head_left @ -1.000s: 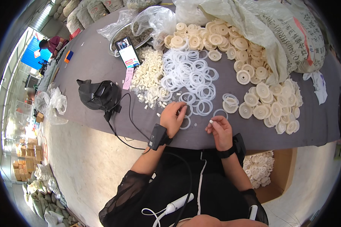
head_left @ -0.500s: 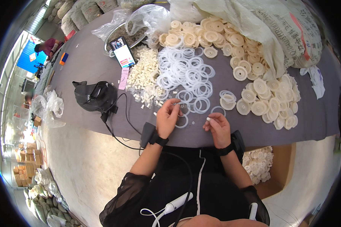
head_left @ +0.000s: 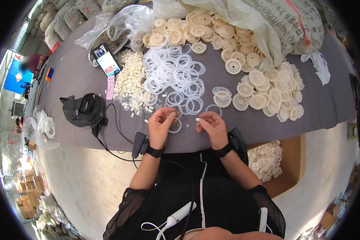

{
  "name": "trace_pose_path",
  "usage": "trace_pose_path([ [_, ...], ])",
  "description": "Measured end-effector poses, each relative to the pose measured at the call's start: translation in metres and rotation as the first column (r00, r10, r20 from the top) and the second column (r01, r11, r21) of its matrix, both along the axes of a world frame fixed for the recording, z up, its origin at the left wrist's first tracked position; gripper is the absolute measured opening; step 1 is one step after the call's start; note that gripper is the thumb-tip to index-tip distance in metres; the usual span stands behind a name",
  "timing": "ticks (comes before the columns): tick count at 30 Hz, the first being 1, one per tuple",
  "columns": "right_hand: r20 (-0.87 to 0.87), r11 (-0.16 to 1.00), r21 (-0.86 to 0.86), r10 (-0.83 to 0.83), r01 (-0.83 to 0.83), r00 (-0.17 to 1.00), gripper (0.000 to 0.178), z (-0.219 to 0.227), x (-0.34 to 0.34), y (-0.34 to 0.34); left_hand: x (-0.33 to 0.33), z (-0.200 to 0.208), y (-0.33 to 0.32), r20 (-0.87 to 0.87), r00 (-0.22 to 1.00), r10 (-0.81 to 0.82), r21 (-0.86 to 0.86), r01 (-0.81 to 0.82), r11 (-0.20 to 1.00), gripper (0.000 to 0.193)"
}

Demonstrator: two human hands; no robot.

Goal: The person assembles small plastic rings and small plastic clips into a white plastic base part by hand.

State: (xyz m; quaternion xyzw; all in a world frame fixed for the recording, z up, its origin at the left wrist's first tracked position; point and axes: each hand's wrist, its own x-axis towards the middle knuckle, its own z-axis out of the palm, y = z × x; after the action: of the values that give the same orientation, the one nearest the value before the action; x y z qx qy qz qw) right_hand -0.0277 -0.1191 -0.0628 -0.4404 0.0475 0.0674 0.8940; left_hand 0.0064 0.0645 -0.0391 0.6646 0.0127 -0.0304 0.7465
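Note:
My right hand point(head_left: 213, 129) pinches a small white cylindrical plug point(head_left: 198, 119) between thumb and fingertips. To its left, my left hand point(head_left: 160, 127) is closed with thumb and fingers together; whatever is in that pinch is too small to make out. A translucent ring point(head_left: 175, 126) lies against the left fingers, and another ring point(head_left: 214, 110) rests just beyond the right hand. Beyond the hands is a heap of translucent rings point(head_left: 176, 68). Left of it lies a pile of small cream plugs point(head_left: 130, 72), with tiny clear washers point(head_left: 158, 105) at its near edge.
Cream discs point(head_left: 274, 94) are heaped at the right, more point(head_left: 198, 30) at the back beside a woven sack point(head_left: 284, 24). A phone point(head_left: 106, 60) leans by a bowl point(head_left: 122, 45). A black bag point(head_left: 83, 110) with a cable lies left. Below the table, a cardboard box point(head_left: 294, 160) holds white parts.
The whole view has shifted, so the table's things appear further left. My hands have come closer together, the right still pinching the white plug.

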Motion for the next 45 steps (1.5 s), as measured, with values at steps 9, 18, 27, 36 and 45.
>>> trace_pose_path([
  [9,0.01,0.997,-0.016,0.08,-0.08,0.997,0.019,0.006,0.008,0.015,-0.001,0.0,-0.001,-0.056,0.998,-0.038,-0.244,0.023,0.97,0.01],
  [18,0.011,0.996,-0.016,0.092,-0.092,0.996,0.017,0.004,0.007,0.016,-0.004,0.003,-0.004,0.219,0.966,0.135,0.26,-0.192,0.946,0.014],
  [27,0.039,0.997,-0.001,0.08,-0.08,0.996,0.016,0.003,0.006,0.016,-0.024,0.008,0.015,0.138,0.976,-0.17,0.908,-0.056,0.415,0.02],
  [36,0.051,0.986,-0.044,0.16,-0.158,0.986,0.015,-0.001,0.004,0.017,-0.029,0.033,-0.008,0.262,0.931,-0.255,0.604,0.048,0.795,0.02],
  [45,0.041,0.971,-0.052,0.237,-0.235,0.971,0.023,0.006,0.006,0.004,-0.025,0.03,-0.009,0.296,0.925,-0.238,0.46,0.08,0.884,0.018],
])
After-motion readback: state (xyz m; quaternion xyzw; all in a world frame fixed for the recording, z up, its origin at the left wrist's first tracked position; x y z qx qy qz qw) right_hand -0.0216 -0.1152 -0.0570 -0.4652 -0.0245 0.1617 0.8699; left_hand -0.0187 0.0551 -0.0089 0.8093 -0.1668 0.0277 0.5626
